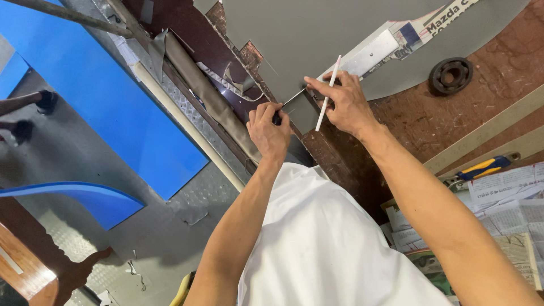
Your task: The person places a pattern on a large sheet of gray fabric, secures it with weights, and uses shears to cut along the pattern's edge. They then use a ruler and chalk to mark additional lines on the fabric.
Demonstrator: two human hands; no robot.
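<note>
Hands are working at the corner of a grey sheet (317, 34) lying on the brown counter (413, 124): the left hand (268, 131) is gripping a dark tool there, the right hand (344, 102) is pinching a white pencil (328, 93) while pressing the sheet. Marking seems underway; steadiness matters next.

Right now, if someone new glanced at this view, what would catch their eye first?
Probably the two hands meeting at the corner of the grey sheet at top centre: the left hand grips a small dark tool against the sheet's edge, and the right hand presses beside it with a thin white stick between its fingers. Next, the bright blue panel at left.
</note>
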